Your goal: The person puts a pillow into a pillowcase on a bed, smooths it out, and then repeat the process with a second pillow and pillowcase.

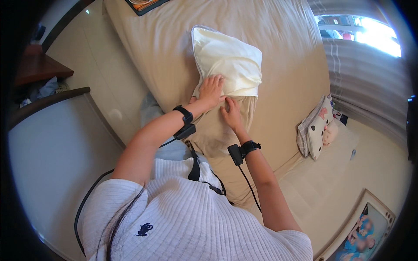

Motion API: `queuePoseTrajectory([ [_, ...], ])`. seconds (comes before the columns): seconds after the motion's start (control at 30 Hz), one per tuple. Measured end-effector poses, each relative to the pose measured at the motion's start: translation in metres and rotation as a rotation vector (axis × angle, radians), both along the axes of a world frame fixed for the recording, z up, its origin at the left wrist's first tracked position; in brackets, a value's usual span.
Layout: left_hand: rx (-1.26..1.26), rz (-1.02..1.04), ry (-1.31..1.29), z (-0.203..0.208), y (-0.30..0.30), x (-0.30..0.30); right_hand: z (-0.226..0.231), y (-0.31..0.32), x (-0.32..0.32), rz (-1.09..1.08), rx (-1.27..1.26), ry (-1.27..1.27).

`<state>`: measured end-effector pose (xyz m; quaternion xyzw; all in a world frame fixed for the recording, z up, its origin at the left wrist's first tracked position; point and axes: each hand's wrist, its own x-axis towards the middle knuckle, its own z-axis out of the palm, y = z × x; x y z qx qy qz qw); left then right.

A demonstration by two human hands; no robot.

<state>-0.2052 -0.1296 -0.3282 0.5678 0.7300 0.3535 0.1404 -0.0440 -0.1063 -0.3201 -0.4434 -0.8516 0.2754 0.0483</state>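
A cream-white satiny pillow (233, 58) with a thin grey edge lies on the bed in front of me. Beige cloth (246, 108), much like the sheet in colour, covers its near end in loose folds. My left hand (211, 90) lies on the near left part of the pillow, fingers stretched out over the white fabric. Close beside it, my right hand (232, 114) has its bent fingers on the beige cloth, just below where the white begins. The fingers seem to pinch the cloth; the fingertips are partly hidden in the folds.
A beige sheet (287, 56) covers the bed. Cushions (318, 128) lie at its right side by grey curtains (361, 74). A framed picture (361, 230) is at lower right. Left are a grey-white panel (61, 152) and dark wooden furniture (43, 69). Cables hang from both wrist straps.
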Motion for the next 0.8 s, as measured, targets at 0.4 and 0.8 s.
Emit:
queuePoseTrajectory([
  [0.4, -0.333, -0.031, -0.644, 0.006, 0.034, -0.012, 0.013, 0.015, -0.03, -0.08, 0.335, -0.047],
  [0.8, -0.33, 0.269, -1.375, 0.009, 0.041, -0.049, 0.034, 0.049, -0.073, 0.194, -0.307, 0.042],
])
